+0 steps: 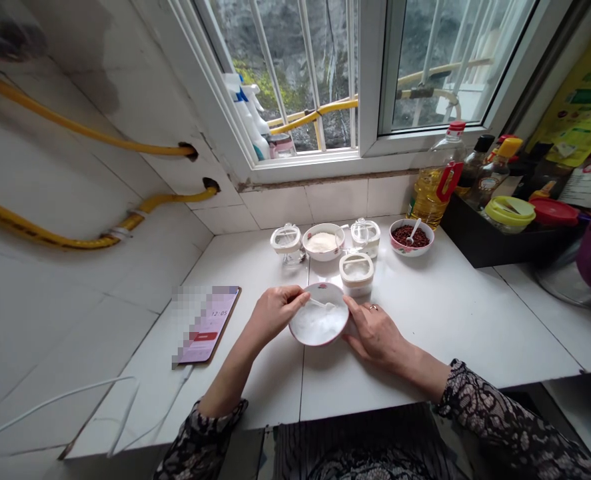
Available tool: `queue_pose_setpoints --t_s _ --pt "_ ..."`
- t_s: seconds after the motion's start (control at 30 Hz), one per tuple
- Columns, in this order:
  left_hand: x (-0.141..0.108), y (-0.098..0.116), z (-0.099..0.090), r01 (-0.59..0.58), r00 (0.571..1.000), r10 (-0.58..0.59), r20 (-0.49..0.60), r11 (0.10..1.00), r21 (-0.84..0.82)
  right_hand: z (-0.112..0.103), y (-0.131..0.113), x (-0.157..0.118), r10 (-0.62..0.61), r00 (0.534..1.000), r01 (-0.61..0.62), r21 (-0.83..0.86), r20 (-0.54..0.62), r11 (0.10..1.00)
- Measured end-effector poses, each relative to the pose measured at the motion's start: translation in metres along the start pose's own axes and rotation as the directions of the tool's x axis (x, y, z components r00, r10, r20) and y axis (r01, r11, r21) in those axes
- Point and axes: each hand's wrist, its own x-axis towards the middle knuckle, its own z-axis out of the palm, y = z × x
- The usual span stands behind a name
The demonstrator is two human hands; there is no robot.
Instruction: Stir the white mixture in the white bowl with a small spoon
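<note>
A white bowl (319,327) with white powder in it stands on the white tiled counter, its near side toward me. My left hand (278,312) is at its left rim, thumb and fingers pinching the handle of a small white spoon (320,303), whose head rests over the powder. My right hand (378,332) holds the bowl's right side, thumb near the rim and fingers against the outside. Just behind the bowl stands a lidded clear jar (356,275) with white contents.
Behind are two clear jars (286,241) (366,235), a bowl of pale powder (324,243) and a bowl of red beans (411,237) with a spoon. A phone (209,327) with a cable lies left. An oil bottle (434,187) and a dark condiment box (480,233) stand right.
</note>
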Motion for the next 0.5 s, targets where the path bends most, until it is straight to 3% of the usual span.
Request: queue_pose_setpoints --t_s 0.17,0.5 --pt "0.002 -0.003 -0.004 -0.036 0.999 0.037 0.003 0.991 -0.131 -0.001 0.0 0.0 0.008 1.0 -0.008 0.009 -0.002 1.0" --pt "0.004 -0.008 -0.011 0.096 0.991 -0.051 0.122 0.914 -0.395 0.001 0.0 0.0 -0.003 1.0 0.004 0.01 -0.017 1.0"
